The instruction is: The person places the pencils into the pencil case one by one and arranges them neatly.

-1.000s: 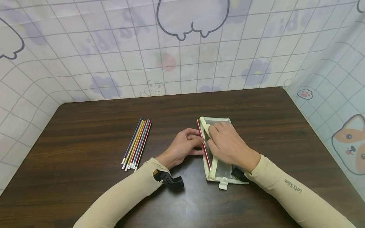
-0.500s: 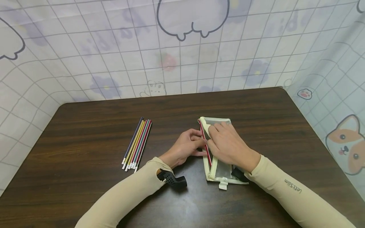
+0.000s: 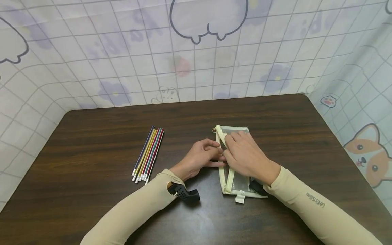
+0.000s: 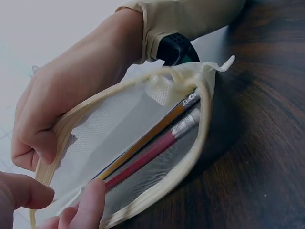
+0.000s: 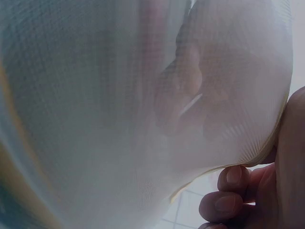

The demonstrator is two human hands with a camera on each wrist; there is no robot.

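Note:
A cream-edged mesh pencil case (image 3: pixel 242 185) lies on the table with its zip side spread apart. My right hand (image 3: pixel 245 153) pinches the right edge of its opening; in the right wrist view the curled fingers (image 5: pixel 219 205) grip the rim. My left hand (image 3: pixel 200 158) reaches into the opening, thumb (image 4: pixel 28 191) and forefinger (image 4: pixel 93 202) apart. Inside the case, a red pencil (image 4: pixel 143 160) lies beside a yellow pencil (image 4: pixel 140 143), eraser ends toward the near corner. The forefinger overlaps the red pencil in the left wrist view. Through the mesh, the left fingers (image 5: pixel 190 81) look blurred.
To the left on the dark wooden table (image 3: pixel 92 143) lies a row of several coloured pencils (image 3: pixel 148 154), eraser ends toward me. A white tab (image 3: pixel 240 198) sticks out from the case's near edge. A patterned cloth (image 3: pixel 196 61) hangs behind the table.
The red pencil has gone from the left hand's fingers at the opening down into the case. The left hand shifted slightly right; the right hand stayed on the rim.

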